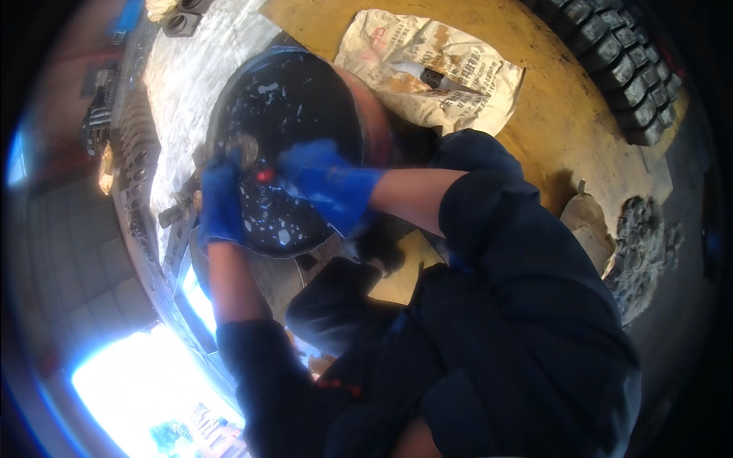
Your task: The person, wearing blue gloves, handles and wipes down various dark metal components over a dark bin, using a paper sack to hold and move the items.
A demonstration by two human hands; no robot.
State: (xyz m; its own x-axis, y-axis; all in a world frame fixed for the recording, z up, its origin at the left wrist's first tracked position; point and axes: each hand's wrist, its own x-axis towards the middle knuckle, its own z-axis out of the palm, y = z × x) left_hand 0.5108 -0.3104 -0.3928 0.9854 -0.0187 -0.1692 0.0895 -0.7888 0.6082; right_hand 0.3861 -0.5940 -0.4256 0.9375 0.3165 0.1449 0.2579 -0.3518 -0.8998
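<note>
Both my hands wear blue gloves and are over a wide round black tub (305, 107), whose dark inside is flecked with pale foam or spots. My left hand (221, 200) is closed at the tub's left side, on a round greyish part (245, 151) that is blurred. Over the middle of the tub, my right hand (324, 183) is closed, its fingers smeared by motion. A small red thing (265, 175) shows between the hands, near the right fingertips. Whether the right hand holds it, I cannot tell.
Beyond the tub, a torn paper sack (481, 69) lies on a yellowish surface (550, 99). Stacked dark metal blocks (611, 61) stand far right. Nearer right are a brown sack (588, 221) and a heap of grey parts (637, 252). Rows of round parts (137, 153) line the left.
</note>
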